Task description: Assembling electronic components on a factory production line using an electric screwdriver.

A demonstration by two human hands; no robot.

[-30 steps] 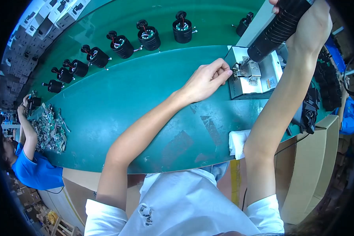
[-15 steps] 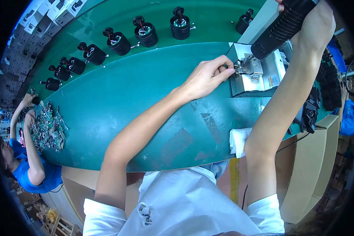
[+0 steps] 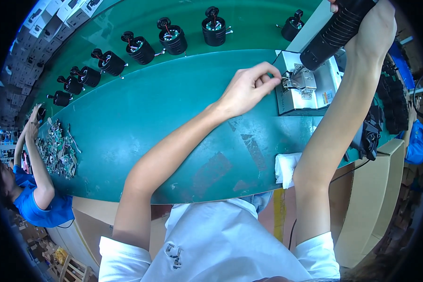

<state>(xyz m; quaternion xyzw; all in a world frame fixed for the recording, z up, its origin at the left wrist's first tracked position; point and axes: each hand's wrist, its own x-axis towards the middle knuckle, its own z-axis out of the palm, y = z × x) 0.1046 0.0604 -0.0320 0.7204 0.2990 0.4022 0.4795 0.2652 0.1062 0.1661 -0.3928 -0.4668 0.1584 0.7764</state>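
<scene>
The right grip [image 3: 373,33] wraps the ribbed black cylinder [image 3: 331,35], its long axis slanting down-left over the silver machine [image 3: 310,84]. By that machine's left edge, the left grip [image 3: 250,89] nearly pinches, contents unclear.

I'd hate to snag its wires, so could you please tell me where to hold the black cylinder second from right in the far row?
Probably round the side of the black cylinder, from the near left: it stands upright, while wires and a round black piece rise from its top and a lead juts right.
</scene>
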